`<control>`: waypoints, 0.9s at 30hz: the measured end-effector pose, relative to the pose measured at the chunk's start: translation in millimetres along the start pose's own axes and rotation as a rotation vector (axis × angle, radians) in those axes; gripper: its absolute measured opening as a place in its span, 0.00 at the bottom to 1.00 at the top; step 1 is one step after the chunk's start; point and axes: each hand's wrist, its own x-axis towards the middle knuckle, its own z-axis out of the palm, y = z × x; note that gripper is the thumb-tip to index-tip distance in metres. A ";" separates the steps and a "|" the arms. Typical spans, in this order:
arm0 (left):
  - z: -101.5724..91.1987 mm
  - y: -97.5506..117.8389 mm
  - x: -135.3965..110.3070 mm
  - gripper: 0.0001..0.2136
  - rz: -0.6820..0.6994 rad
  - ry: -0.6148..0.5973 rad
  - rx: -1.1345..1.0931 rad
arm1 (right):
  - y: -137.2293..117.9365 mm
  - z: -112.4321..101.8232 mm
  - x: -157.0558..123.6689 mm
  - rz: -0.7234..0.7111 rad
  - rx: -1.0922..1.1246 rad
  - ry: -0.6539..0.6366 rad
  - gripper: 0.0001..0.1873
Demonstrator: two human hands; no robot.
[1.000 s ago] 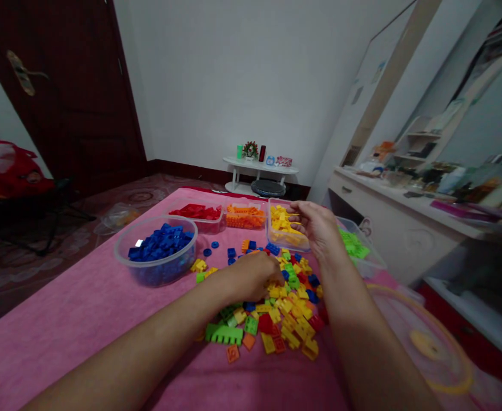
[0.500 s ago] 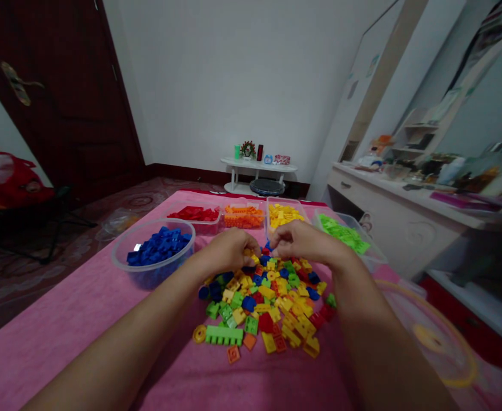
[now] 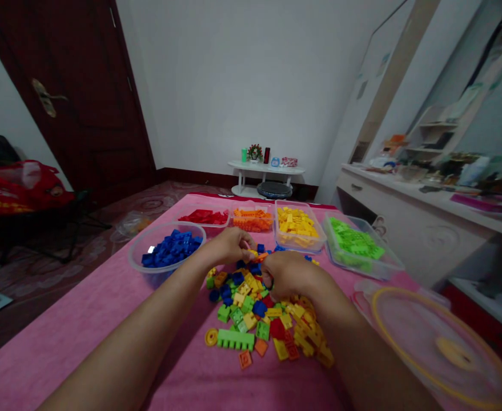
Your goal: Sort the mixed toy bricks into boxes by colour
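A mixed pile of toy building bricks [image 3: 251, 305] in yellow, green, blue, red and orange lies on the pink cloth. At its far left side my left hand [image 3: 232, 246] is closed in a pinch, with a yellow brick [image 3: 254, 253] at the fingertips. My right hand [image 3: 287, 273] reaches down into the pile's far middle, fingers curled. Its fingertips are mostly hidden, and so is whatever lies between them. A long green brick [image 3: 236, 339] and a round yellow piece [image 3: 211, 337] rest at the near edge of the pile.
Beyond the pile stand clear containers of blue bricks [image 3: 173, 249], red bricks [image 3: 203, 216], orange bricks [image 3: 253, 220], yellow bricks [image 3: 297, 222] and green bricks [image 3: 356, 240]. A clear lid with a yellow rim [image 3: 398, 294] lies at the right. A dresser [image 3: 405, 197] stands beyond it.
My right hand has come nearer and lower, from the pile's far edge into its middle. My left hand stays at the far left side with the yellow brick. The view has shifted slightly.
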 end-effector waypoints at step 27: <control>1.9 50.9 -13.2 0.14 0.244 0.383 0.284 | 5.4 27.1 47.3 -0.076 1.993 0.166 0.19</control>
